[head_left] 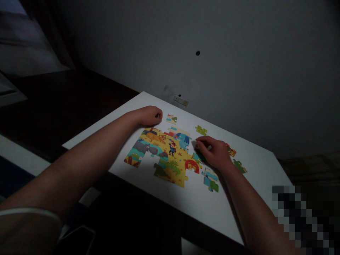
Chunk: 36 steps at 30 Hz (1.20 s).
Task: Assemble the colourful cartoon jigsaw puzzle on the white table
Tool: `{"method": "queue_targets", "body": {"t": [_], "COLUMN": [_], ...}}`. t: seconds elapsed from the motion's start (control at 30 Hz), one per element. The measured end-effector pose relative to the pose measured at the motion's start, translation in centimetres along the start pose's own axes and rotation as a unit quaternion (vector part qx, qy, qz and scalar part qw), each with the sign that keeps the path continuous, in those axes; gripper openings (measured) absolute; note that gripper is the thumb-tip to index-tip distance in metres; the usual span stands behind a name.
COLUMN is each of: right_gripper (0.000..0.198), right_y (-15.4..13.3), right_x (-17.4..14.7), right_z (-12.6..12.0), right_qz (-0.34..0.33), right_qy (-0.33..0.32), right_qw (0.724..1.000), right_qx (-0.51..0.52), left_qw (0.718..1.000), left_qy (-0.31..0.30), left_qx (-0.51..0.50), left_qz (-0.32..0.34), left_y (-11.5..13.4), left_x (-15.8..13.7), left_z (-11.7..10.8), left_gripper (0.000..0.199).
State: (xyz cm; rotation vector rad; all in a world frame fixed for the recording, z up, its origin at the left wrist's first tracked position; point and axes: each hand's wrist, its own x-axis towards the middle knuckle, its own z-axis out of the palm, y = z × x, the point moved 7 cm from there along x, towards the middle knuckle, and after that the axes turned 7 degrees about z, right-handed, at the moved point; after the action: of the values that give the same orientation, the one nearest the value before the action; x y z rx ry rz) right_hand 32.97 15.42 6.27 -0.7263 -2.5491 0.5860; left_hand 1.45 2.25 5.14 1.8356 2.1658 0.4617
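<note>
A partly joined jigsaw puzzle [175,159] with cartoon animals lies on the white table [170,200]. My left hand [151,115] rests curled closed at the puzzle's far left edge, with nothing visible in it. Beside its knuckles is a loose puzzle piece [171,118]. Over the puzzle's right side, my right hand [212,151] has its thumb and fingers drawn together; whatever they may grip is hidden. Partly under that hand lies a teal and green piece [197,157], next to the red lion section [191,166].
More loose pieces surround my right hand: a green one [201,130] beyond it, a red and yellow one [231,150] and a dark green one [239,165] to its right, and a blue-green one [211,180] nearer me. A grey wall [239,71] with a socket strip [181,101] stands behind the table.
</note>
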Motion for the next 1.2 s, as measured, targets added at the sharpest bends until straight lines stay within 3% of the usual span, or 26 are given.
{"method": "queue_targets", "body": {"t": [1.2], "right_gripper": [0.032], "right_y": [-0.69], "right_x": [-0.13], "right_z": [0.05], "right_qz": [-0.013], "right_qy": [-0.015], "right_qw": [1.0], "right_qx": [-0.004], "left_qw": [1.0], "left_qy": [-0.002], "left_qx": [0.0], "left_qz": [0.003], "left_y": [0.27], "left_x": [-0.05], "left_z": [0.14], "left_gripper": [0.029]}}
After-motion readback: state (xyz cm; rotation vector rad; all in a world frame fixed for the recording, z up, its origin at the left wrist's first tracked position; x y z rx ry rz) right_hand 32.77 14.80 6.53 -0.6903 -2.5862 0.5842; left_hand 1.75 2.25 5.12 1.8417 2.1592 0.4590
